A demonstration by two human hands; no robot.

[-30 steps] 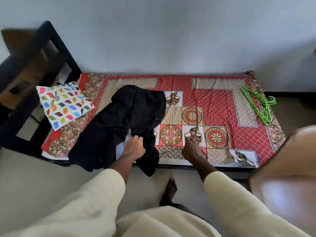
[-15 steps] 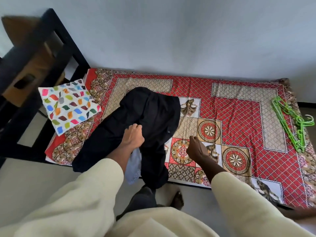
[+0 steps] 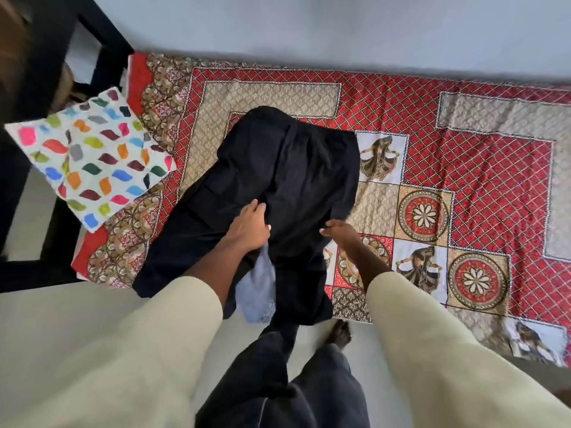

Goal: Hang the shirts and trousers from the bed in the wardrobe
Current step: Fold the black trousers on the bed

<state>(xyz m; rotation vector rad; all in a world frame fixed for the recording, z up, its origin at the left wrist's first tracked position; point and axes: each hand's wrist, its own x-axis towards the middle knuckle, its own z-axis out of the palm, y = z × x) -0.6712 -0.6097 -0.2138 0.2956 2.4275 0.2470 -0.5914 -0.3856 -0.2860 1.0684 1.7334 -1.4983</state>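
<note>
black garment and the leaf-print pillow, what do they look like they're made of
Black garment: soft woven cloth, matte, probably cotton or a blend; it drapes limply over the bed edge with shallow folds and no shine. Leaf-print pillow: printed woven cover, likely cotton, matte with light creases; its filling cannot be seen.

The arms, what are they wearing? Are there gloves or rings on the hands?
Both arms wear long, loose sleeves in a pale cream colour, plain with no pattern. Each sleeve stops short of the wrist. The left hand and the right hand are bare: no gloves. No rings or watch show.
</note>
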